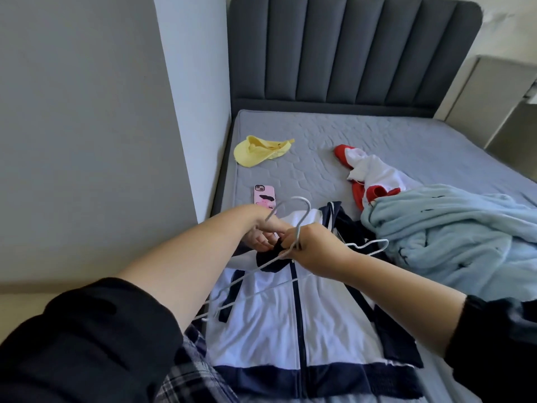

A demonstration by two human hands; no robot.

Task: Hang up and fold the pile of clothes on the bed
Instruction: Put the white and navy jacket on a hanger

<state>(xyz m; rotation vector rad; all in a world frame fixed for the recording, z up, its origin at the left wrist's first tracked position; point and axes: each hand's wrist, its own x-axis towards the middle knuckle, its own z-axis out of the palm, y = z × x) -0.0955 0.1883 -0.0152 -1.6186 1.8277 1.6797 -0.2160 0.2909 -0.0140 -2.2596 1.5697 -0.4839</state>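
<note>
**A:** What lies nearest?

**B:** A plaid cloth [186, 379] at the bed's [406, 141] near edge, then the white and navy zip jacket [261, 330], spread flat with its front up.

**A:** And the hands?

**B:** Both are above its collar. The right hand [315, 245] has its grip curled round the necks of the thin white hangers [302, 221]. The left hand [260, 232] pinches them just beside it.

**A:** How will the jacket handle?

**B:** Soft, light and limp, I'd judge. Take it at the collar and shoulders, since the wire looks springy and may snag.

**A:** Anything in the way?

**B:** A light blue fleece [450, 237] is heaped by the right edge, close to the jacket's sleeve. Beyond it is a red and white garment [374, 173]. A pink phone [263, 196] lies near the left edge. A yellow cap [258, 151] sits farther off, toward the headboard [348, 53].
</note>
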